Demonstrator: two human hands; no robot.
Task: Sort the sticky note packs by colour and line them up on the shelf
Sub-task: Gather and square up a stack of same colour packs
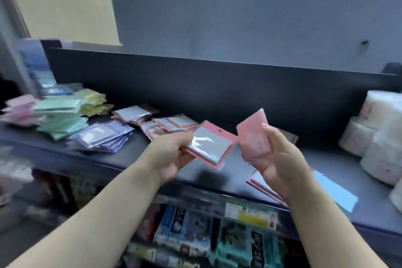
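Observation:
My left hand [171,156] grips a flat pink-edged sticky note pack [212,144] above the dark shelf [335,163]. My right hand [276,159] pinches a pink pack [253,137] held upright beside it. On the shelf lie piles by colour: pale pink packs [19,111] at far left, green packs [61,119], yellow packs [93,102], purple packs [104,137] and loose pink-edged packs [169,125] in the middle. More pink-edged packs [261,185] lie under my right hand, next to a blue pack [335,191].
White wrapped rolls [378,137] are stacked at the shelf's right end. A dark back panel [217,85] runs behind the shelf. Below the front edge hang packaged goods [217,235] and a price label [250,213]. The left side is blurred.

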